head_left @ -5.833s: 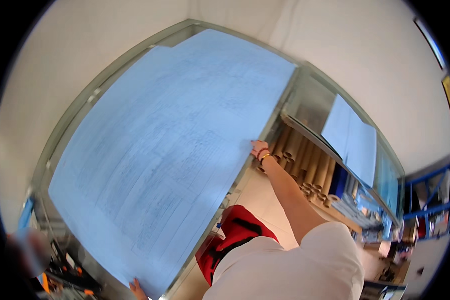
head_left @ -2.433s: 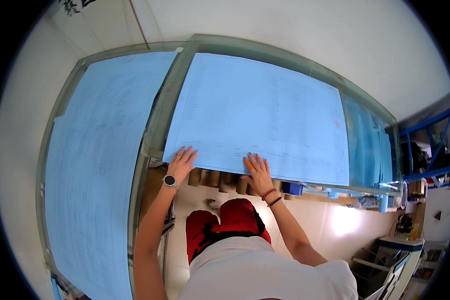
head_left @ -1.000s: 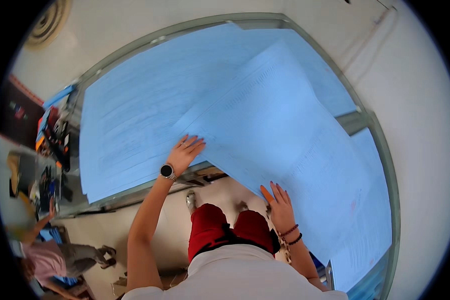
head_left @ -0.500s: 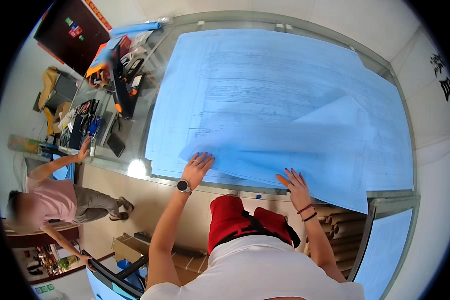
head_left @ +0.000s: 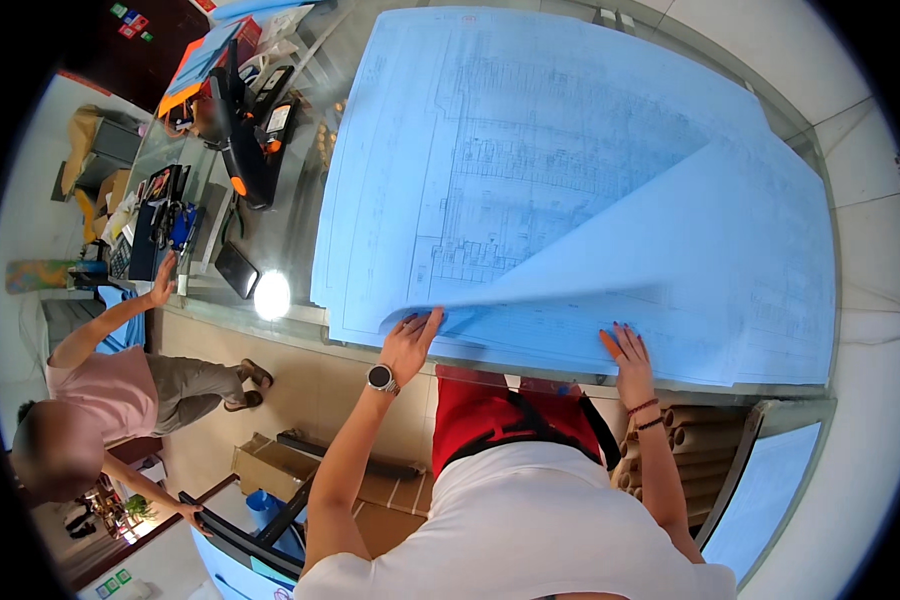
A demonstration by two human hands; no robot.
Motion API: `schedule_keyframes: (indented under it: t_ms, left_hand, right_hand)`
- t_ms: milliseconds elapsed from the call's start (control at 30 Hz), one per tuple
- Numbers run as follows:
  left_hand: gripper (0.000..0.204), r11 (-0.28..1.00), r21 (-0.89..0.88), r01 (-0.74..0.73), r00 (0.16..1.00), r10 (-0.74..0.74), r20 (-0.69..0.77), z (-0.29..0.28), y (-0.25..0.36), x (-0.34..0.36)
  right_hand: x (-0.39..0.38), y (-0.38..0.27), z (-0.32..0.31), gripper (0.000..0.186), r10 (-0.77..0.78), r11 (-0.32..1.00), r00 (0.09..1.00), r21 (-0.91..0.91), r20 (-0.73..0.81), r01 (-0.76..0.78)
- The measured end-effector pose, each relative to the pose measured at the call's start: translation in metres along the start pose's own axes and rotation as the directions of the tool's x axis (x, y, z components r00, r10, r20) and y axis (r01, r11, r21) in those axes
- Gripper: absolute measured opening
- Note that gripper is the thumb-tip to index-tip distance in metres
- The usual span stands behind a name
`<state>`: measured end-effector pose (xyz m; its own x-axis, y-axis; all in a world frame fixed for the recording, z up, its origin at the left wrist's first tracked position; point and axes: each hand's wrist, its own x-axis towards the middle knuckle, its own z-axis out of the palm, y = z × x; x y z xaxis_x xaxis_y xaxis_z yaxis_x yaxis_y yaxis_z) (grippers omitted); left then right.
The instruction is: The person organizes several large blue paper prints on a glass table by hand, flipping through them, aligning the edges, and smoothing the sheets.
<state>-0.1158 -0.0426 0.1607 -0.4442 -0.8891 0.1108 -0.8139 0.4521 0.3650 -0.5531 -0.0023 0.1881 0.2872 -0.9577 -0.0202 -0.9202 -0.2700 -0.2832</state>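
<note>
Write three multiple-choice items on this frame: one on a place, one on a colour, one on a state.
1. Where does the left hand rest?
A. on the near edge of the blue drawing sheets
B. on the cardboard tubes
C. on the co-worker's arm

2. What colour is the sheet being turned over?
A. yellow
B. light blue
C. green

3. How does the right hand lie?
A. clenched in a fist
B. wrapped round a pen
C. open, fingers spread flat on the paper

Key:
1 A: the hand with the wristwatch lies on the sheets' edge nearest the person, at the lifted fold.
2 B: the folded-over sheet is pale blue, like the stack under it.
3 C: the fingers fan out flat on the paper, and nothing is held.
</note>
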Motion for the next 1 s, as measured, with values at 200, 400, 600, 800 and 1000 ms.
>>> schedule_keyframes:
  t_ms: [200, 400, 600, 800, 1000]
  left_hand:
    - [0.086, 0.974, -0.202, 0.103, 0.993, -0.088, 0.079, -0.008, 0.000, 0.011]
    - [0.069, 0.990, -0.121, 0.078, 0.982, -0.055, 0.182, -0.013, -0.003, 0.017]
    - [0.040, 0.995, 0.077, -0.060, 0.998, 0.060, 0.003, -0.014, -0.011, -0.004]
    - [0.044, 0.993, 0.120, 0.014, 1.000, -0.011, -0.027, -0.026, -0.031, -0.029]
    - [0.054, 0.985, 0.091, 0.144, 0.989, -0.141, -0.043, -0.037, -0.049, -0.051]
  right_hand:
    - [-0.005, 0.008, 0.005, 0.072, 0.022, 0.999, 0.998, -0.031, 0.059, -0.020]
    - [-0.007, 0.008, 0.010, 0.076, 0.111, 0.992, 0.993, -0.071, 0.032, -0.109]
    - [-0.001, -0.001, 0.015, 0.078, 0.141, 0.985, 0.990, -0.097, 0.006, -0.140]
    - [0.017, -0.029, 0.025, 0.080, 0.099, 0.994, 0.995, -0.055, 0.012, -0.099]
    - [0.024, -0.056, 0.042, 0.081, 0.044, 0.999, 0.998, -0.023, 0.034, -0.044]
